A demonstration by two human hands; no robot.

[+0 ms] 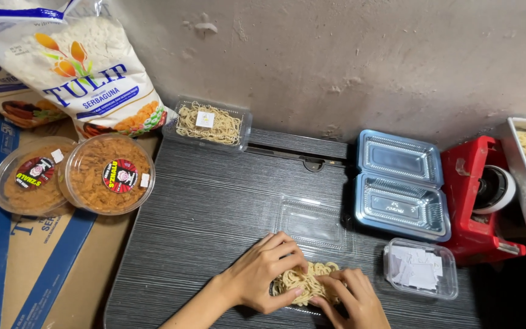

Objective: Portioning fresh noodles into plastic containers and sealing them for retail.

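Pale noodle nest (304,283) between both hands, dark surface (214,207).
Left hand (265,273) grasps its left side; right hand (353,298) grips right; clear lid (309,223) just beyond.

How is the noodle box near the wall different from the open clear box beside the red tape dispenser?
The noodle box near the wall is shut, filled with pale noodles, and has a small label on its lid. The open clear box is empty, its lid folded back toward the wall, with no label visible. Both are clear rectangular plastic containers on the dark table.
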